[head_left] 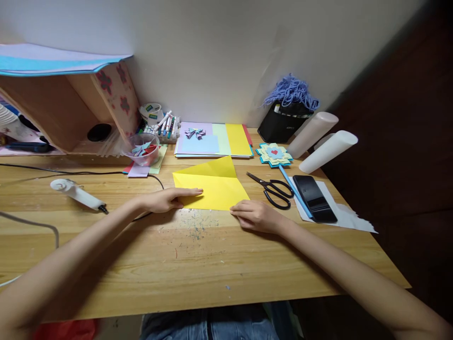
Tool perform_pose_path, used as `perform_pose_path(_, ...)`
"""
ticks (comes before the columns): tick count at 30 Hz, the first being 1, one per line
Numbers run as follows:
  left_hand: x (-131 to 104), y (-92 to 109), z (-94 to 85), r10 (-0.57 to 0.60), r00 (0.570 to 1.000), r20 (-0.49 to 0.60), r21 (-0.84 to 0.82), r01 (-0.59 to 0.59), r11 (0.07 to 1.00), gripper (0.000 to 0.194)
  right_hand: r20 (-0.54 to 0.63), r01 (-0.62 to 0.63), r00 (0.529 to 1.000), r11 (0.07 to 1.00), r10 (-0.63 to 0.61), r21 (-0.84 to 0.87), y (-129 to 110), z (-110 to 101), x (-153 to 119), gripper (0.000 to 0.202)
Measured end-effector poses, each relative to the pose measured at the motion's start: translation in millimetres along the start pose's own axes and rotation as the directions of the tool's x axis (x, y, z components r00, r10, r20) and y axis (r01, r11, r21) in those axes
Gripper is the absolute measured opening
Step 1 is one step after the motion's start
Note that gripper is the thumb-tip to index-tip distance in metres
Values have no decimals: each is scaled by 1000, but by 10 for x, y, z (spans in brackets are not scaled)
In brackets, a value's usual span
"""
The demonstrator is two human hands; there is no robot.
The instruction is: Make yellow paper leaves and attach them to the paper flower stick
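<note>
A sheet of yellow paper (212,191) lies on the desk in front of me, with a crease across it and its darker far part rising to a point. My left hand (169,198) rests on the paper's left side, fingers stretched out flat. At the near right corner, my right hand (259,216) has its fingers curled together on the paper's edge; the thumb is mostly hidden. Black-handled scissors (274,189) lie just right of the paper, apart from my right hand.
A glue gun (78,193) with a cord lies left. Behind stand a cardboard box (118,94), a plastic cup of scraps (142,153) and stacked coloured paper (240,139). A phone (314,198), paper flower (274,153) and paper rolls (327,152) are right.
</note>
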State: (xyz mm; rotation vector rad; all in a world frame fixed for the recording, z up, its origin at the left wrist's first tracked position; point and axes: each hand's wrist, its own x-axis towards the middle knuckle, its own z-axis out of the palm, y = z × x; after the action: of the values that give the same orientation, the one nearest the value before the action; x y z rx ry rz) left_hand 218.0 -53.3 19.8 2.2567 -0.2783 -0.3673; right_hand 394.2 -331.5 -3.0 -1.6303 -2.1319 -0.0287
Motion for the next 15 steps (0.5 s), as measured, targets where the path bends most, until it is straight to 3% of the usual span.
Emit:
perform_pose_path(6,-33,38,18,-8,1000,-13,40,9,999,61,-50,-156,987,987,154,-36,66,-91,-500,28)
perform_pose_path(10,9,97,-71,3,1000,-11,46,-3,999,62,-74,-226,972,974,225,-7,93,-175,-709,27)
perform_pose_path(13,21,352,-101,5,996,-91,78,2,997,54,-121,-291,949,957,290,8,52,-226,-685,25)
perform_pose_path(15,-113,665,20,4,972,-237,119,25,993,45,-202,-356,912,934,356,36,0,-231,-590,24)
